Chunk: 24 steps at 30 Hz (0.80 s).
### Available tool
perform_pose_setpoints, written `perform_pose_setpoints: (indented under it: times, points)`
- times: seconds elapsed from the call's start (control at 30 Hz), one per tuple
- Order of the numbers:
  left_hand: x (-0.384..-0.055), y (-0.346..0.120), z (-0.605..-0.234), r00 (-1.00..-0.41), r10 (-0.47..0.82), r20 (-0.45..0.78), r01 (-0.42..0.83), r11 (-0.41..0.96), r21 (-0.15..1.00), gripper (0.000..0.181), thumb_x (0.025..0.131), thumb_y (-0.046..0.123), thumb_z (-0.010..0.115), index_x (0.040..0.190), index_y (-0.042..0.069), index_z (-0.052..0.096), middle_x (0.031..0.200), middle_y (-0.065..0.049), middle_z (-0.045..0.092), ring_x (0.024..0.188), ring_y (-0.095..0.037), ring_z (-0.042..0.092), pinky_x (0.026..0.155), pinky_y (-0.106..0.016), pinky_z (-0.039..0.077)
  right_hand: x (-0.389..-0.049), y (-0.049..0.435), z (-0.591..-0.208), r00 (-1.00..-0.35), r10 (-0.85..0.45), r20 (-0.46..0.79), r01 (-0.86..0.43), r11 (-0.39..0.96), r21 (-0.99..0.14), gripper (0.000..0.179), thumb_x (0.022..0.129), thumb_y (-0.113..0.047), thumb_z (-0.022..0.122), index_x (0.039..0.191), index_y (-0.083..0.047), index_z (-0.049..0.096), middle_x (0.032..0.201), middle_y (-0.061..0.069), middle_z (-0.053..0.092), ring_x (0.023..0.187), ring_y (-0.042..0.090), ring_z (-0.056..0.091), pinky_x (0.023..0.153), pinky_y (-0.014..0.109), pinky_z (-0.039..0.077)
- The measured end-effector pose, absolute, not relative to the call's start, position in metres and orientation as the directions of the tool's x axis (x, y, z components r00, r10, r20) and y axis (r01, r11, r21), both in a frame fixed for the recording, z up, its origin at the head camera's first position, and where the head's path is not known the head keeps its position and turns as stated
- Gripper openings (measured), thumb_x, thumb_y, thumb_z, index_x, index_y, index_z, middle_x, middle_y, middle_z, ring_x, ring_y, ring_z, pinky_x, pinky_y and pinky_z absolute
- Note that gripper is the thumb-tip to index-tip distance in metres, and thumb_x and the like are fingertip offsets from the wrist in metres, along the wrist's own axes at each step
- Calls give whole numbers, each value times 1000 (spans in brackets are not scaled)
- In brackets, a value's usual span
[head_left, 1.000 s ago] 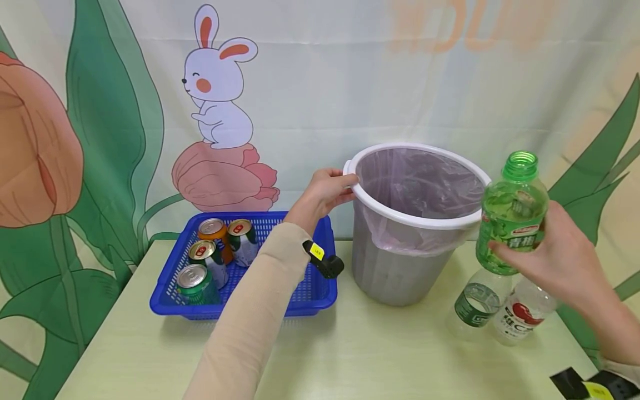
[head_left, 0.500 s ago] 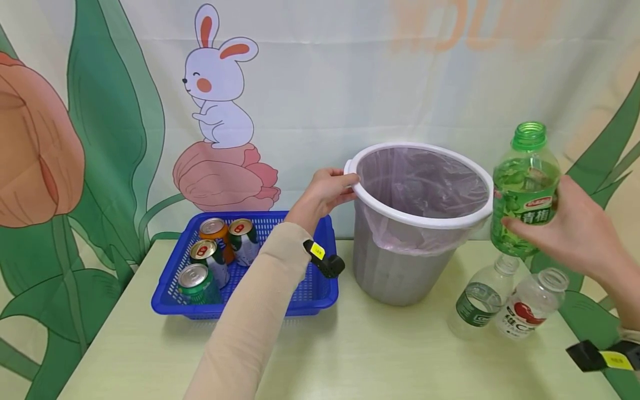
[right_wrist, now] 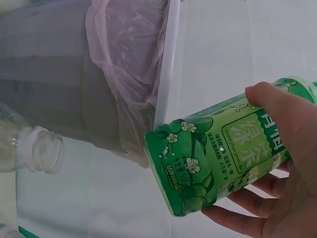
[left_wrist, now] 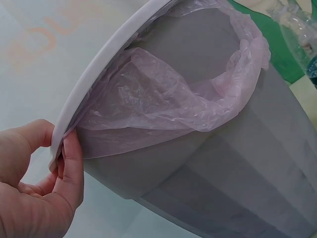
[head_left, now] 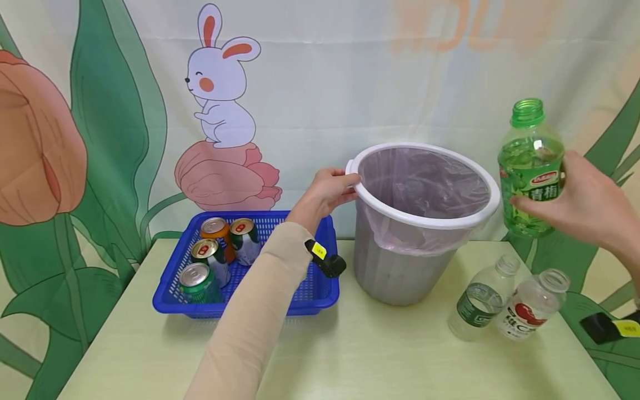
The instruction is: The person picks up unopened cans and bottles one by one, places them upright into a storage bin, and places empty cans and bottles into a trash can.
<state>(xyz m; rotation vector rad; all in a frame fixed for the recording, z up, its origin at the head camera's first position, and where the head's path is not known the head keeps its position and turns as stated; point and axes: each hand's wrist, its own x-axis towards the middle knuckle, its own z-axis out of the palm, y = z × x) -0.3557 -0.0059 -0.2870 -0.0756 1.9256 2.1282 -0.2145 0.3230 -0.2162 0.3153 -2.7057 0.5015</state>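
Observation:
My left hand (head_left: 327,191) pinches the white rim of a grey trash can (head_left: 395,278), thumb on top and fingers beneath, as the left wrist view shows. A pinkish plastic liner (left_wrist: 163,94) hangs folded over the can's edge. Right of the can, my right hand (head_left: 592,205) grips a green plum tea bottle (head_left: 531,166) around its middle. The bottle is uncapped and upright, raised above the table. In the right wrist view its base (right_wrist: 178,173) overlaps the can's rim. Below it stand two clear uncapped bottles, one with a green label (head_left: 477,305) and one with a red-and-white label (head_left: 525,316).
A blue plastic basket (head_left: 310,304) on the left holds several drink cans, among them an orange one (head_left: 217,236) and a green one (head_left: 199,283). The pale green table (head_left: 380,355) ends at a printed cloth backdrop (head_left: 310,83) behind.
My right hand has lifted the green bottle higher and a little to the right, uncovering the two clear bottles. The trash can's rim has shifted slightly right; my left hand stays on it.

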Motion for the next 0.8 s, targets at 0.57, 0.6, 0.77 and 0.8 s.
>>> perform_pose_setpoints:
  times: [0.57,0.6,0.77,0.8]
  points:
    - [-355,-6,-287,-962,159,-220,-236,-85,968,41,85,9,63,122,2,45,111,-12,55,86,-20,64,74,-27,56,-244,325,-193,-938,-84,336,-193,933,-305,65,77,-39,72,122,-3,41,97,24,59,81,39,58,56,45,45]
    - [-355,-6,-287,-962,160,-220,-235,-85,968,41,85,9,63,122,2,45,110,-12,55,86,-20,64,74,-27,56,-246,325,-192,-939,-89,333,-198,930,-311,65,77,-39,71,123,-4,41,97,23,59,82,39,58,57,45,45]
    - [-355,-6,-287,-963,160,-216,-232,-84,969,41,85,9,64,121,2,45,110,-12,55,85,-20,64,74,-26,56,-255,322,-190,-934,-131,334,-241,918,-314,63,78,-36,71,125,-6,41,103,23,58,90,42,56,65,54,44]
    - [-355,-6,-287,-963,160,-217,-232,-84,969,41,85,9,64,121,2,46,110,-12,56,85,-20,64,74,-26,56,-257,321,-190,-933,-136,333,-245,919,-310,63,78,-36,71,125,-6,42,104,24,58,91,43,56,67,57,43]
